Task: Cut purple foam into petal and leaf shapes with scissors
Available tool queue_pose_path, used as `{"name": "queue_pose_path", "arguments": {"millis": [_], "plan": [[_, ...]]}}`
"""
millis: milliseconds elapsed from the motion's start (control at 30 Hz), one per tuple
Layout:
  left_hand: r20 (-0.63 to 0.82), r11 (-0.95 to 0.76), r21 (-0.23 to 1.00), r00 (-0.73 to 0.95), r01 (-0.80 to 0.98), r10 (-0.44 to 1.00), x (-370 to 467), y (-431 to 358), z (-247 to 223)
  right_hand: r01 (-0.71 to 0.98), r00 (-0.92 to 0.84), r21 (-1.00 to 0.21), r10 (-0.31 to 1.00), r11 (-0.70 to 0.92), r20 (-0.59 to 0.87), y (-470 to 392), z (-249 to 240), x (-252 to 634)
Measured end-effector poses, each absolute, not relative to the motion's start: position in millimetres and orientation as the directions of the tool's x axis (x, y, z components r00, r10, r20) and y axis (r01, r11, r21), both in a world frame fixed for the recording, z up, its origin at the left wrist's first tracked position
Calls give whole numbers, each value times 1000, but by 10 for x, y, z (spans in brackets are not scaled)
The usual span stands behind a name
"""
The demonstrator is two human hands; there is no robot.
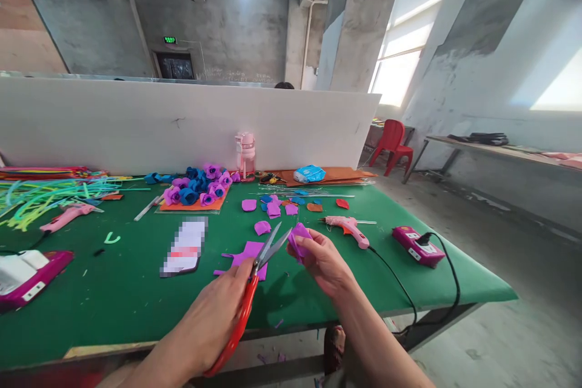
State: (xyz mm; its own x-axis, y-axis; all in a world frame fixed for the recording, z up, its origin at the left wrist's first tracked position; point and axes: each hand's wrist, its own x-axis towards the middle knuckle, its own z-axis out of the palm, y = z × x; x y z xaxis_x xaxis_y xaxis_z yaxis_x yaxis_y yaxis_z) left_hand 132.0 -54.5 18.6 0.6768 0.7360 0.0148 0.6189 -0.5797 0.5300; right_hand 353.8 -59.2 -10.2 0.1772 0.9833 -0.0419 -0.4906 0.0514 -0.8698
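Note:
My left hand (227, 306) grips a pair of red-handled scissors (242, 322), whose blades are spread apart and point up and away. Close to the blade tips, my right hand (325, 260) pinches a small folded piece of purple crepe paper (299, 241). The blades do not clearly cut into it. Beneath the scissors lies a larger purple paper sheet (250, 253) with strips cut at its left side. Just beyond, a rounded purple petal (262, 228) rests on the green table, and further back are several loose purple, blue, orange and red pieces.
A pink glue gun (348, 227) with a cord lies right, beside a magenta power strip (418, 245). Purple and blue paper flowers (200, 185) sit on an orange sheet behind a phone (185, 245). Another glue gun (68, 217) is left. A pink bottle (246, 154) stands against the white partition (182, 124).

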Motion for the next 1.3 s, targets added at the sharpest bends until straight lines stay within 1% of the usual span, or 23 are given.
{"name": "queue_pose_path", "arguments": {"millis": [167, 333, 467, 700, 867, 1100, 1300], "plan": [[-61, -621, 403, 696, 673, 715, 1367, -559, 228, -469, 141, -882, 990, 49, -21, -593, -130, 3508], [-53, -658, 360, 719, 661, 693, 1402, -565, 226, -443, 100, -895, 995, 60, 18, -627, -69, 3468], [-44, -662, 373, 725, 650, 688, 1416, -566, 226, -422, 64, -906, 998, 34, 7, -648, -60, 3457], [-48, -670, 357, 729, 651, 683, 1437, -567, 225, -411, 24, -910, 999, 55, 49, -640, -90, 3447], [-40, -669, 361, 728, 650, 685, 1439, -546, 175, -401, 11, -914, 998, 62, 63, -643, -75, 3444], [-15, -680, 381, 739, 627, 674, 1415, -537, 129, -401, 11, -915, 999, 47, 46, -645, -84, 3459], [-41, -666, 364, 725, 652, 687, 1445, -536, 128, -410, 6, -911, 999, 47, 48, -652, -85, 3454]]}}
